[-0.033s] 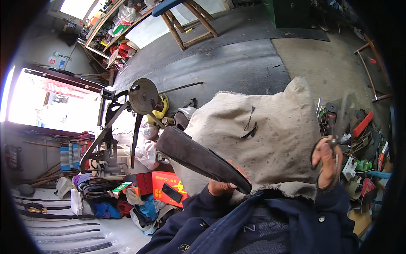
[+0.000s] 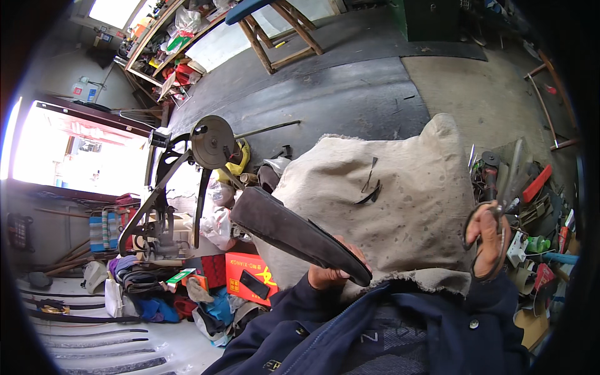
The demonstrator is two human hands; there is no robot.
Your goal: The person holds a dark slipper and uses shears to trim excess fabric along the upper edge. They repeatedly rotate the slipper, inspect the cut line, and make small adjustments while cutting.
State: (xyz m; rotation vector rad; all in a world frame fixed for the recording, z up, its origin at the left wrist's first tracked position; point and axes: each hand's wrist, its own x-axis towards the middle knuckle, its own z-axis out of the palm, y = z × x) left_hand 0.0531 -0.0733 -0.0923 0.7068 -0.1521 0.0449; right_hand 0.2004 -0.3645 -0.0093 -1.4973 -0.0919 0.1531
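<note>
My left hand [image 2: 329, 275] grips the near end of a dark grey-black shoe [image 2: 287, 231], its fingers partly hidden behind it. The shoe points up and to the left, over the edge of a stained beige cloth [image 2: 412, 206] spread across my lap. At the right, my right hand [image 2: 487, 240] is closed round the looped handles of a pair of scissors [image 2: 516, 165]. Their grey blades point upward, away from the shoe, and I cannot tell how far apart they are. Thin black offcuts [image 2: 370, 194] lie on the cloth.
A hand-cranked sewing machine [image 2: 211, 142] with a round wheel stands at the left. Below it are a red box [image 2: 240, 265] with a phone [image 2: 254, 284] on it and piled cloths and bags. Tools and scraps [image 2: 531, 219] crowd the right side. A blue-topped wooden stool [image 2: 275, 28] stands farther off.
My right hand has shifted slightly to the right with the scissors, whose blades are less blurred now. My left hand and the shoe stay where they were.
</note>
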